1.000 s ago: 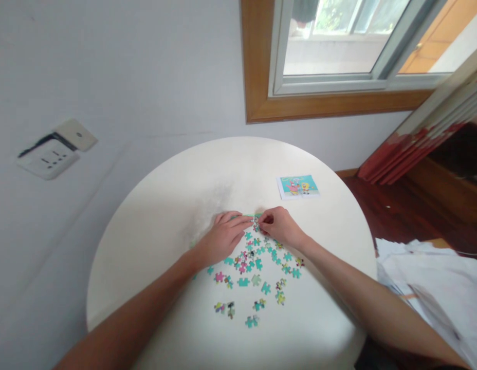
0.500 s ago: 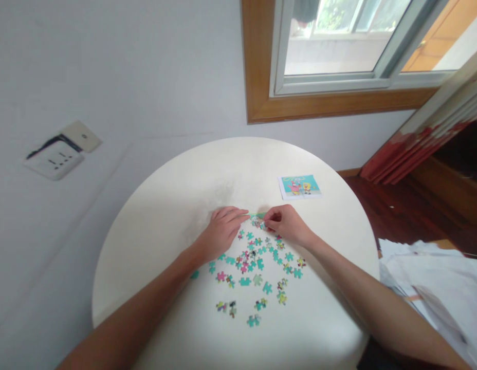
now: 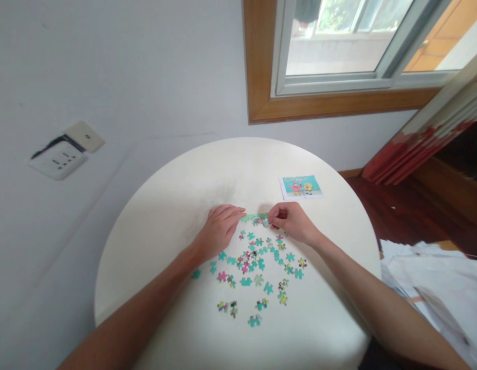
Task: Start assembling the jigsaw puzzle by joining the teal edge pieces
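On the white round table, a joined strip of jigsaw puzzle (image 3: 254, 216), green along its far edge, lies between my two hands. My left hand (image 3: 222, 226) rests flat at the strip's left end, fingers stretched out and their tips touching it. At the right end, my right hand (image 3: 288, 221) is closed in a pinch on a small puzzle piece (image 3: 266, 222), mostly covered by the fingertips. Loose turquoise, pink and yellow puzzle pieces (image 3: 260, 264) are scattered nearer to me, some overlapping; a few lie close to my left wrist.
A picture card (image 3: 302, 187) with cartoon figures on turquoise lies at the right rear of the table (image 3: 177, 174). Behind stand a wall with a socket (image 3: 61, 160) and a wood-framed window (image 3: 257, 61). White papers (image 3: 435, 288) are piled beyond the right edge.
My right hand has shifted slightly right, and my left hand slightly left, so more of the green strip shows between them. The loose pieces lie as before.
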`<action>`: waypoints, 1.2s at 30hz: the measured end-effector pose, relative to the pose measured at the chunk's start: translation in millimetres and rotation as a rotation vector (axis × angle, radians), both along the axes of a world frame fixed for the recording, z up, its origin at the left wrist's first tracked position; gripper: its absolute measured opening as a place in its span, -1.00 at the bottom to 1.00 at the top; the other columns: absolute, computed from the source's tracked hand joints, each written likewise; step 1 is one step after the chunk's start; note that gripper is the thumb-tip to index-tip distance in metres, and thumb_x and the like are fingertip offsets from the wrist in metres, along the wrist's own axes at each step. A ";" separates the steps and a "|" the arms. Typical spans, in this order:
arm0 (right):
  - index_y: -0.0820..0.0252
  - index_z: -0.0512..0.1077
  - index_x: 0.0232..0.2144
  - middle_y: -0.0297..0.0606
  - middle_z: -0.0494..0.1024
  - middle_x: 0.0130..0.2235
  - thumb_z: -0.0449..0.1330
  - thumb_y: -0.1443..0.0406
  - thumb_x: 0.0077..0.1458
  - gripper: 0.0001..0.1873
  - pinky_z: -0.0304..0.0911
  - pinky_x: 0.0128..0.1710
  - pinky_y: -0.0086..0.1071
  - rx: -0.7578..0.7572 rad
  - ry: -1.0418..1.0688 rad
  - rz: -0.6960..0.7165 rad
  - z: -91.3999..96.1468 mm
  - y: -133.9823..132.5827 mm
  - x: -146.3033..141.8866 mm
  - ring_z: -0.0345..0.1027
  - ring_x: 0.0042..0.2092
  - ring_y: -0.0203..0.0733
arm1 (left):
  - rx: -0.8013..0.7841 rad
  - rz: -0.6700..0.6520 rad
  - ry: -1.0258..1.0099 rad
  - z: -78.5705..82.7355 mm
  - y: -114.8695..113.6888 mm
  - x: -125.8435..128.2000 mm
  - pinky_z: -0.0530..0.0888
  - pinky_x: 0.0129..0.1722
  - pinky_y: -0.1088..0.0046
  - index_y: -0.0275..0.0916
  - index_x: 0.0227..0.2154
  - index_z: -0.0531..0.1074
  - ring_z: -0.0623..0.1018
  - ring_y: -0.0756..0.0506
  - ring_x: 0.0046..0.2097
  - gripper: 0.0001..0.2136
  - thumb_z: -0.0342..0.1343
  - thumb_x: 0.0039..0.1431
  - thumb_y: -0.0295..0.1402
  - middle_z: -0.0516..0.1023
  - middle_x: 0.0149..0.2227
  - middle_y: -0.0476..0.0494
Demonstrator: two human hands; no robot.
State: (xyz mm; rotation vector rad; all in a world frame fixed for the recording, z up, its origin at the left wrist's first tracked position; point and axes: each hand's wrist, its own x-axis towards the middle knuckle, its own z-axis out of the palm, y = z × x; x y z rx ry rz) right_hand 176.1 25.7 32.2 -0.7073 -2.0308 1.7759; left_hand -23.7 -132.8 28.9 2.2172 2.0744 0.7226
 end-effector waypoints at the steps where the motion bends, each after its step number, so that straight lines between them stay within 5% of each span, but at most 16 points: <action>1: 0.23 0.42 -0.49 -0.34 0.48 -0.53 0.21 0.38 -0.08 -0.98 0.31 -0.43 -0.41 0.003 0.001 0.002 0.0 0.4 0.2 0.40 -0.48 -0.30 | 0.008 0.003 0.000 0.4 0.1 -0.2 0.26 0.14 0.17 -0.18 0.04 0.45 0.38 -0.15 0.13 -0.68 -0.09 0.33 -0.51 0.50 0.10 -0.13; 29: 0.24 0.44 -0.49 -0.26 0.52 -0.53 0.17 0.42 -0.11 -0.94 0.28 -0.47 -0.39 0.110 -0.190 0.008 1.2 29.3 16.5 0.42 -0.47 -0.24 | 0.042 0.075 0.022 5.7 -0.8 -6.5 0.31 0.10 0.18 -0.20 -0.05 0.50 0.46 -0.16 0.08 -0.73 -0.05 0.31 -0.47 0.56 0.02 -0.14; 36: 0.28 0.56 -0.36 -0.23 0.57 -0.46 0.17 0.41 -0.08 -0.80 0.25 -0.44 -0.39 0.262 -0.316 0.216 19.5 53.1 47.4 0.39 -0.45 -0.24 | 0.033 0.103 0.034 6.9 -2.9 -11.1 0.30 0.12 0.17 -0.21 -0.04 0.50 0.46 -0.17 0.09 -0.73 -0.06 0.34 -0.43 0.56 0.03 -0.15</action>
